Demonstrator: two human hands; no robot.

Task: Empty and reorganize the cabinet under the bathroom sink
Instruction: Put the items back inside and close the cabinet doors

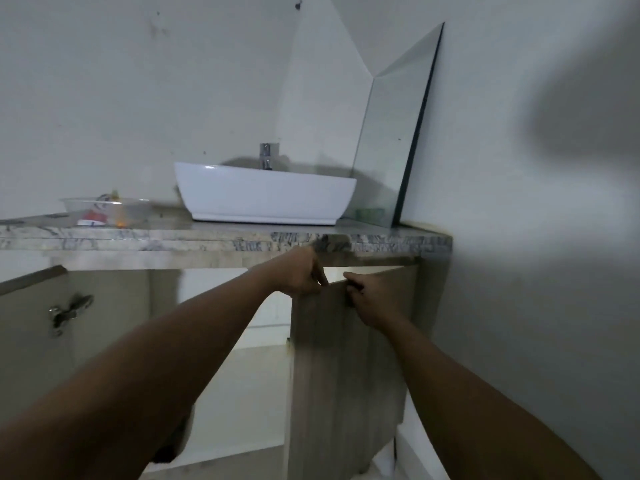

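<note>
left cabinet door (33,317) swung open, one hinge (67,311) | one clear tub (107,211) on marble counter (214,237) | one white basin (265,195), one tap (267,155) | left hand (301,275) and right hand (363,299) both pinching top edge of right cabinet door (346,358) | one mirror (394,140) leaning on wall

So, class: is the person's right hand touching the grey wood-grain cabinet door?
Touching. The head view shows the right hand with fingers curled over the top edge of the grey wood-grain cabinet door, no gap visible.
</note>
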